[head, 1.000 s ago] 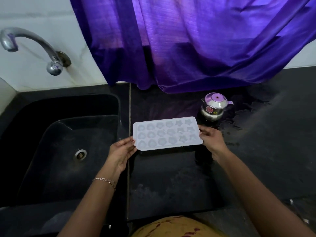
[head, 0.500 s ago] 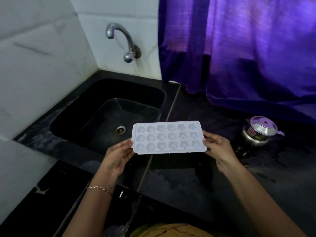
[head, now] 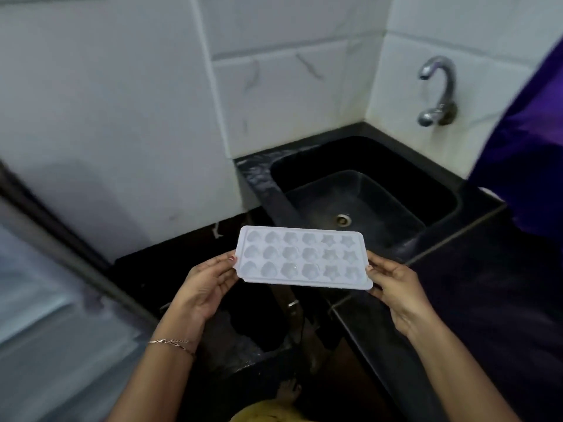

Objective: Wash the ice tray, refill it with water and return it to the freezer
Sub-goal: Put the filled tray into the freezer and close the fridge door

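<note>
Gripped the tray [head: 301, 260] at both short ends. Pinched the left end with the left hand [head: 210, 287], thumb on the rim, fingers curled under. Pinched the right end with the right hand [head: 396, 287] in the same way. Wore a thin bracelet [head: 172, 342] on the left wrist.

Held the tray flat in the air, cups up, out in front of the body and off the counter [head: 487, 284]. Lay with its long side going left to right, from one hand to the other. Sat right in the middle, no nearer to one hand than the other. Could not tell if the cups held water; saw only one small shine in the front row.

Saw a big grey shape [head: 45, 300] close by on the left, on the left hand's side. Looked a bit like a fridge door, but too blurred to be sure. If so, would have to go left, left end first, left hand leading and right hand following. Would need to stay flat all the way, or any water inside might spill.

Saw the black sink [head: 320, 166] farther off, past the tray and to the right, well apart from it. Saw the tap [head: 438, 89] farthest of all, up on the back wall above the sink. Saw no water coming out of it.
</note>
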### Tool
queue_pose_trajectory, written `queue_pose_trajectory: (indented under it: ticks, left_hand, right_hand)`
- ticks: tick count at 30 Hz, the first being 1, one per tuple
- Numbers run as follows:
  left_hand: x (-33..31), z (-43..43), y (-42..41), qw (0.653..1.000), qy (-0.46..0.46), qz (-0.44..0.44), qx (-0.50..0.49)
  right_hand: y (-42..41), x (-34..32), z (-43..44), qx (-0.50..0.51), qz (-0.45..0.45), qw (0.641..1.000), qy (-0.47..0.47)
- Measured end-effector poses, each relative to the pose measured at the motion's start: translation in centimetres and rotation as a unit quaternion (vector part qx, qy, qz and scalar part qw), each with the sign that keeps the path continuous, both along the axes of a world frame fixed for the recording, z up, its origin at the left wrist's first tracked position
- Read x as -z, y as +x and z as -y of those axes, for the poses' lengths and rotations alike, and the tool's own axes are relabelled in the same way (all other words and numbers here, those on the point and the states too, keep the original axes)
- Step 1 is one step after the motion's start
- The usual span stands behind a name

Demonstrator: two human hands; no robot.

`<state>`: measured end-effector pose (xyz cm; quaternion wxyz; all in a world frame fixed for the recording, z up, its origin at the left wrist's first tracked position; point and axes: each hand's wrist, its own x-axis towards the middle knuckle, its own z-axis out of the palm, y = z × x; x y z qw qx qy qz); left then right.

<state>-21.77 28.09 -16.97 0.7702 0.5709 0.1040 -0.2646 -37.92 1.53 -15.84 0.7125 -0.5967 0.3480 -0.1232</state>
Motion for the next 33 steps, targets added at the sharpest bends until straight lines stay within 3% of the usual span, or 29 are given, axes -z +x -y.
queue_pose_trajectory:
  ticks: [11, 33]
  left_hand:
    - [-1.1, -14.8, -5.7, 0.974, -0.021, -0.009, -0.225]
    - [-1.8, -38.2, -25.3, 0.841, 0.004, -0.012, -0.541]
  right_hand:
    - [7.4, -0.9, -10.4, -0.226, 0.010, 0.974, 0.021]
    - [9.0, -0.1, -38.8, -0.542, 0.003, 0.839, 0.057]
